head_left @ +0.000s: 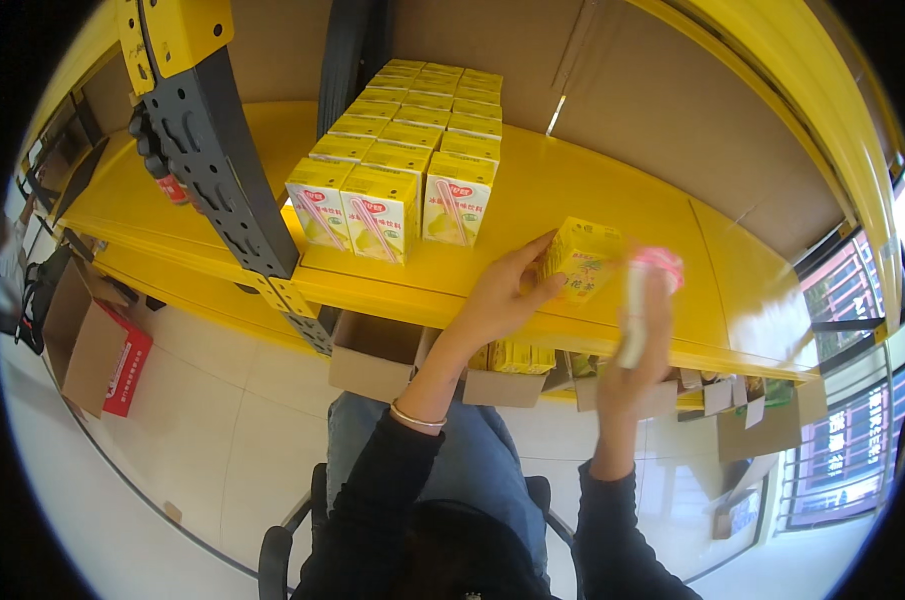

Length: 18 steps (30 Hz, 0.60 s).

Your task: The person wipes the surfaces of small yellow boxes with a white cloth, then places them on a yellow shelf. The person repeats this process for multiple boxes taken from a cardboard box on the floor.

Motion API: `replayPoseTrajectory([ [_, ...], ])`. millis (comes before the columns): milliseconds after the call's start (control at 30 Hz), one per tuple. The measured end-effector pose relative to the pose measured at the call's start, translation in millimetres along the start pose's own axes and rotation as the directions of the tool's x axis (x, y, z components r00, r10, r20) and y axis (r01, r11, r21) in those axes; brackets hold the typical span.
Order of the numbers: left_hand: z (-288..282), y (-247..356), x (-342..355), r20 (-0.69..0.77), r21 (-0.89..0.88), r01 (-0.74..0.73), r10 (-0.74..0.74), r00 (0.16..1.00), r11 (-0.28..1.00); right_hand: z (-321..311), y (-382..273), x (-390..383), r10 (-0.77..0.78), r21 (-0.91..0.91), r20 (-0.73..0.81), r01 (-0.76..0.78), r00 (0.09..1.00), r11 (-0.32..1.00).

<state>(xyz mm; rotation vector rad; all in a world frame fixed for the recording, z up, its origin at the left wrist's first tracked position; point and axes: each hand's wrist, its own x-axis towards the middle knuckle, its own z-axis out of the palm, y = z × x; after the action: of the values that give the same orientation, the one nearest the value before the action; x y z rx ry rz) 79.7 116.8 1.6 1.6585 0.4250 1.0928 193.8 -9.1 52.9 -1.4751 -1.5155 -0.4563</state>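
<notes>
Left hand: our left hand (518, 285) reaches in from the near side, its thumb and fingers clamped on the left side of the yellow carton; a thin bracelet (419, 420) circles the wrist.
Yellow carton: the yellow carton (586, 258) stands upright on the yellow shelf (673, 225), near its front edge, to the right of the drink cartons and well apart from them.
Right hand: our right hand (635, 375), blurred, is raised just right of the yellow carton, its fingers closed around the pink-and-white item.
Pink-and-white item: we see the pink-and-white item (633, 315) with its pink end up and far from us; its kind is too blurred to tell, and we cannot tell whether it touches the carton.
Drink cartons: the white-and-yellow drink cartons (378, 222) stand in three columns running from near to far; the right column begins slightly farther back, with a narrow gap beside its near end.
Post: a dark perforated post (211, 160) rises left of the columns, with dark bottles (151, 150) beyond it on the left.
Below: open cardboard boxes sit under the shelf edge, one holding yellow packs (523, 357).
Floor: a red-and-brown box (98, 350) lies far to our left on pale tiles (188, 430).
Seat: our jeans (428, 450) show between the arms of a black chair (275, 560).
</notes>
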Motion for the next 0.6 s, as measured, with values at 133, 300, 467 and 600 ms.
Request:
replayPoseTrajectory([
  [133,-3.3,-9.0,-0.3,-0.014,-0.001,-0.03,0.03,0.999,1.0,32.8,4.8,-18.8,-0.073,-0.081,0.199,0.091,0.977,0.993],
  [300,-0.4,-9.1,-1.3,-0.01,0.053,-0.046,0.047,0.999,0.998,9.1,22.8,-43.4,-0.017,0.055,0.35,-0.002,0.937,0.998],
  [467,3.2,3.3,-3.2,-0.103,0.183,-0.118,0.138,0.985,0.976,-2.4,30.8,-23.5,0.472,0.437,-0.229,-0.343,0.851,0.831],
  [600,-0.7,8.6,-4.0,-0.088,0.169,-0.029,0.045,0.995,0.985,23.2,18.8,0.6,0.451,0.484,-0.226,-0.302,0.863,0.821],
])
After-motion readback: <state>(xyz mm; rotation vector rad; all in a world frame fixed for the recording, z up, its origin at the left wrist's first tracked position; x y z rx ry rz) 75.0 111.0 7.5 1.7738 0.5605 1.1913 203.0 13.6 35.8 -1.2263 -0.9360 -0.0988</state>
